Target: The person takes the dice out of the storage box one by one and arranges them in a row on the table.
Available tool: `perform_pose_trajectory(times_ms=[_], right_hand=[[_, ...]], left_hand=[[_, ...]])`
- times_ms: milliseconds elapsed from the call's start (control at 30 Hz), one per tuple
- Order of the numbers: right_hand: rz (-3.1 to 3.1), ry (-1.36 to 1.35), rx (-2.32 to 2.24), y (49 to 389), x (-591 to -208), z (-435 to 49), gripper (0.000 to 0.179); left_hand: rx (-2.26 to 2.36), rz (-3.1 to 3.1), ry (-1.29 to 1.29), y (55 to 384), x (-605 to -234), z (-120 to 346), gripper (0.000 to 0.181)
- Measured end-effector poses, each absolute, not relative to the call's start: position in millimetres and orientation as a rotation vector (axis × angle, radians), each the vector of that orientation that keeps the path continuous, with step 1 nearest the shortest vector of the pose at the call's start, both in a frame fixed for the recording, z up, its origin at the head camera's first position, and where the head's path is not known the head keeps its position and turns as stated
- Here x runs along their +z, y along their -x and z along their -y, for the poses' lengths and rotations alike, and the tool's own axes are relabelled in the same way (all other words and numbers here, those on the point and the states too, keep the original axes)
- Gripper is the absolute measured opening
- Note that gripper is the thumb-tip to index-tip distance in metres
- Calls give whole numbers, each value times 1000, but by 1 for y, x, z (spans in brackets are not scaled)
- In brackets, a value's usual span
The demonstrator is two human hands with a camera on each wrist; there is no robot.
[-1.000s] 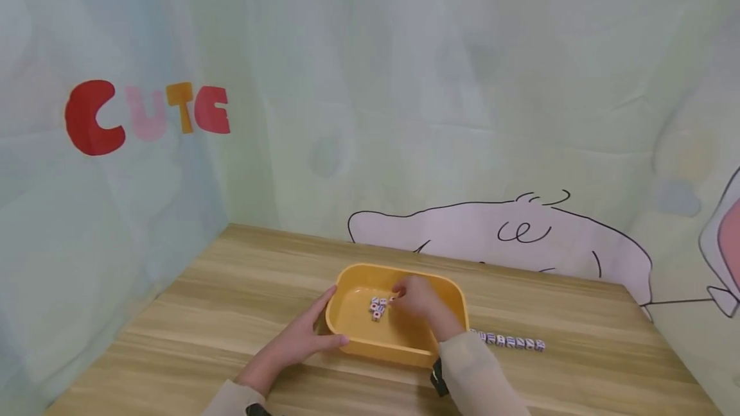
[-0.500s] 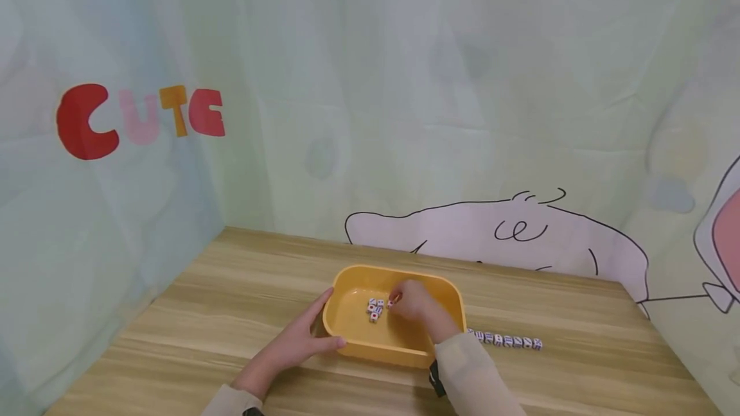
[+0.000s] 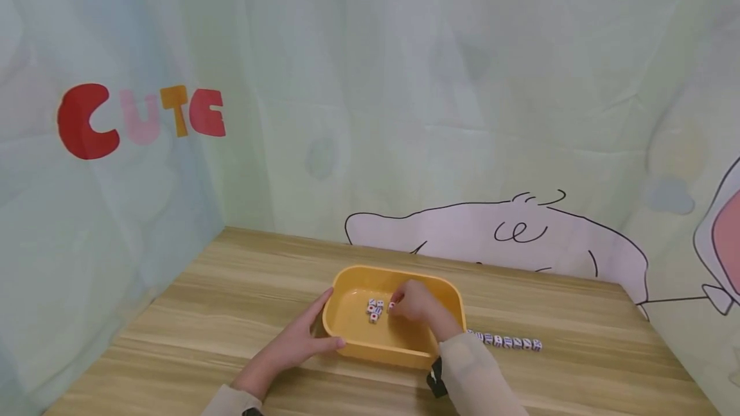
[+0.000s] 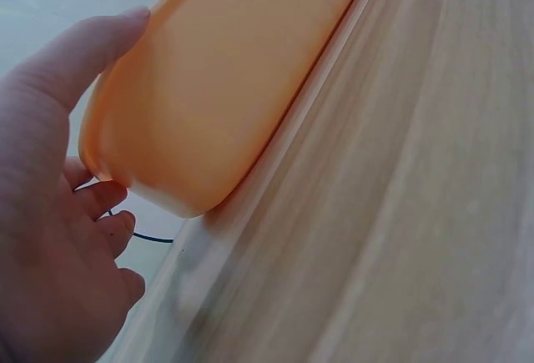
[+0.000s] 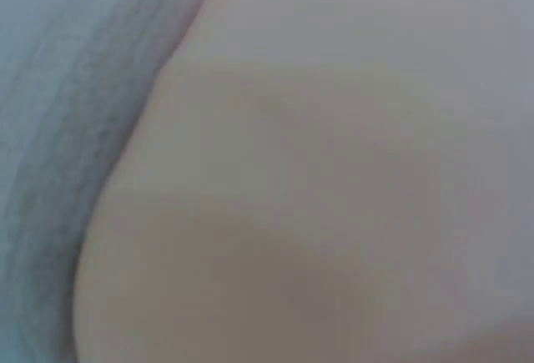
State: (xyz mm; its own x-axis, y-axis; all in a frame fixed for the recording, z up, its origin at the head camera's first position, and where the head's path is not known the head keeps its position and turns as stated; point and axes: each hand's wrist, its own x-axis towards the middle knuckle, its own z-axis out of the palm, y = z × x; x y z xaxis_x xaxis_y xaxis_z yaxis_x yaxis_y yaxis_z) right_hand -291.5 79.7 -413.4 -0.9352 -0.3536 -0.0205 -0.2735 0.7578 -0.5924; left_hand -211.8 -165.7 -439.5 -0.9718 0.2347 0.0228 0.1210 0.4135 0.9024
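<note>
A yellow plastic tub [image 3: 381, 355] rests on the wooden table. My left hand [image 3: 291, 342] holds its left end, thumb at the near rim and fingers round the far side; the left wrist view shows this grip on the tub's end [image 4: 209, 88] up close. Inside the tub, my right hand [image 3: 415, 300] pinches a white die [image 3: 392, 306] with a red dot at its fingertips. Just left of that die lies a small cluster of dice [image 3: 374, 310] on the tub floor. Only blurred skin and a sleeve [image 5: 75, 171] fill the right wrist view.
A straight row of several dice [image 3: 507, 342] stands on the table to the right of the tub, its left end close to the tub wall. Behind the table [image 3: 231, 287] hangs a printed cloth backdrop [image 3: 370, 114] with coloured letters and a cartoon outline.
The head view has shifted slightly. My right hand's fingertips have lowered a little, and the die there shows more plainly. My left hand keeps its hold on the tub.
</note>
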Motion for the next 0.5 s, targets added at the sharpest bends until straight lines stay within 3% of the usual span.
perform_pose_trajectory(times_ms=[500], right_hand=[[-2694, 745, -1007, 277, -353, -126, 9]], left_hand=[[1590, -2547, -295, 211, -438, 167, 101]])
